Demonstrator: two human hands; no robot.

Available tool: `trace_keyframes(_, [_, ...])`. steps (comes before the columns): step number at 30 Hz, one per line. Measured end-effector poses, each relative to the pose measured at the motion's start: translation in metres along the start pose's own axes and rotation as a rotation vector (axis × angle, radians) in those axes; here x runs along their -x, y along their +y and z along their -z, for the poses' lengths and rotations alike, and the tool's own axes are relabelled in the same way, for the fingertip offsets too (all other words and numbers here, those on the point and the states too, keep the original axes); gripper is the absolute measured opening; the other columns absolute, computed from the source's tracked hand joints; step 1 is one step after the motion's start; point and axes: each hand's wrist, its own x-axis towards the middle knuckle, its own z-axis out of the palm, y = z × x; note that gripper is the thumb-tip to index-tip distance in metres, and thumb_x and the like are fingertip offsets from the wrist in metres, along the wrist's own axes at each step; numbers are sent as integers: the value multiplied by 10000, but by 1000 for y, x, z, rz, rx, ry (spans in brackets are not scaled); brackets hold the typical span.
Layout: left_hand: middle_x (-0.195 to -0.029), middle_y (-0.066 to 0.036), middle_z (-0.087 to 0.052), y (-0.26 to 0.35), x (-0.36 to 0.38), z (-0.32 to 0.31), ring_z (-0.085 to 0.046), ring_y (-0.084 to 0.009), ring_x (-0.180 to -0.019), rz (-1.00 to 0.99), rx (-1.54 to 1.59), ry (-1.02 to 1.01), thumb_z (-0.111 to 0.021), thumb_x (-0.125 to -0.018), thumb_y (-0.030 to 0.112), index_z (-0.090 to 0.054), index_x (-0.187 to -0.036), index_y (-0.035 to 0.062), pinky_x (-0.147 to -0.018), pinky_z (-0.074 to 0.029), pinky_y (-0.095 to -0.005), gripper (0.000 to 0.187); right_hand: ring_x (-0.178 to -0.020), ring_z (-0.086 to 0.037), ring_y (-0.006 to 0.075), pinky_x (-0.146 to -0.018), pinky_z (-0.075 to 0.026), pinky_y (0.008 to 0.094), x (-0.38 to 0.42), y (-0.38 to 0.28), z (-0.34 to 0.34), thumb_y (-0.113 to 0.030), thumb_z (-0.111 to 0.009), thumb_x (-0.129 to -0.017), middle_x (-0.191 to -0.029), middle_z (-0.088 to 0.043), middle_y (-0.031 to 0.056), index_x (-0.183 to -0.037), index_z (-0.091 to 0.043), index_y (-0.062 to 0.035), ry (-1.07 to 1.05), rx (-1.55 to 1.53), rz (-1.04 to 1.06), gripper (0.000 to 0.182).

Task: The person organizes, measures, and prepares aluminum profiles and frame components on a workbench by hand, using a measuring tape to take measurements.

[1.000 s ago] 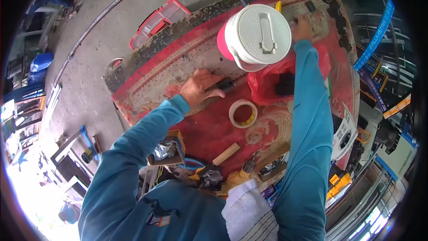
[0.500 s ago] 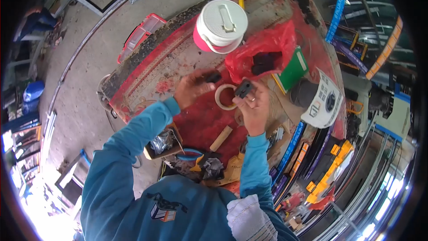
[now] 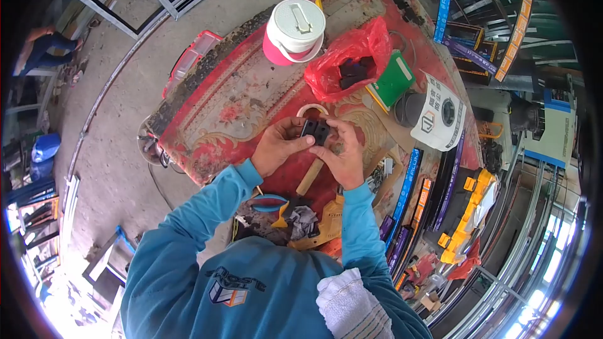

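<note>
My left hand (image 3: 276,147) and my right hand (image 3: 343,154) meet over the carpeted table. A small black block (image 3: 308,128) is pinched in the left fingers. Against it, side by side, is a second black block (image 3: 321,132) with holes, gripped by my right fingers. Just beyond the hands lies a roll of tape (image 3: 309,109), partly covered by them. A wooden handle (image 3: 309,177) lies on the red cloth below my right hand. Farther off, a red plastic bag (image 3: 326,81) stands open with several dark pieces (image 3: 356,71) inside.
A pink and white jug (image 3: 295,30) stands beyond the bag. To the right are a green booklet (image 3: 394,80) and a labelled white wrapper (image 3: 438,113). A yellow tool (image 3: 323,225) sits near my body. Another person (image 3: 47,47) is at far left.
My hands have come together from apart, bringing the two black blocks next to each other. The view has shifted slightly, and the wooden handle shows nearer the hands.
</note>
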Motion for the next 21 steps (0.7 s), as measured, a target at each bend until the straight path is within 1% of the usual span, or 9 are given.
trace_keyframes(3, [-1136,-77,-653,12,12,-5,-632,-122,-1012,-3,-18,42,-762,-859,81,-559,-1251,-13,-892,-548,-277,452,-1140,-601,205,-941,-486,348,0,2,-5,-94,-853,-741,-1337,-585,100,-1286,-520,-44,-30,55,74,641])
trace_keyframes(6, [-1094,-79,-664,15,18,-1,-641,-119,-982,16,-97,52,-782,-846,111,-587,-1214,-29,-883,-548,-276,439,-1152,-598,218,-970,-480,355,1,-4,-8,-133,-851,-750,-1315,-600,93,-1311,-525,-60,-70,26,17,654])
trace_keyframes(9, [-1069,-76,-671,17,21,1,-655,-131,-957,78,-121,67,-794,-837,126,-610,-1181,-37,-866,-553,-278,423,-1156,-600,224,-984,-476,359,2,-4,-6,-186,-849,-758,-1302,-607,92,-1339,-524,-80,-108,153,-40,673])
trace_keyframes(11, [-1061,-82,-676,19,20,2,-663,-140,-952,151,-15,82,-793,-836,126,-615,-1172,-38,-864,-558,-281,414,-1156,-602,231,-992,-474,369,1,-3,-6,-245,-859,-745,-1296,-607,98,-1352,-529,-85,-130,210,-46,709])
trace_keyframes(12, [-1052,-88,-681,20,19,3,-671,-149,-947,222,89,94,-793,-835,126,-619,-1163,-40,-862,-562,-284,406,-1156,-602,231,-992,-474,369,1,-3,-6,-245,-859,-745,-1296,-607,98,-1352,-529,-85,-131,210,-48,709])
trace_keyframes(16, [-1046,-98,-685,23,17,8,-679,-164,-955,285,116,89,-790,-833,115,-619,-1155,-46,-858,-574,-296,398,-1161,-601,255,-994,-473,375,-2,4,-8,-255,-875,-707,-1275,-610,111,-1361,-535,-81,-188,184,-20,758])
trace_keyframes(18, [-1132,-98,-663,19,17,14,-660,-178,-1031,327,49,51,-778,-841,121,-592,-1215,-31,-935,-550,-337,445,-1163,-600,261,-997,-472,376,-1,7,-8,-251,-878,-696,-1263,-611,116,-1358,-540,-78,-215,147,-25,763])
trace_keyframes(19, [-1132,-98,-663,21,18,11,-660,-178,-1031,329,49,52,-778,-841,121,-592,-1215,-31,-935,-550,-337,445,-1163,-600,262,-996,-472,371,-3,-2,-9,-229,-878,-693,-1245,-614,118,-1340,-552,-72,-229,193,-36,741])
trace_keyframes(21, [-1064,-102,-676,23,20,3,-683,-169,-955,342,109,99,-781,-834,89,-610,-1157,-53,-852,-584,-299,392,-1162,-600,263,-996,-472,366,-3,-2,-10,-207,-877,-690,-1227,-616,120,-1322,-564,-67,-242,237,-48,719])
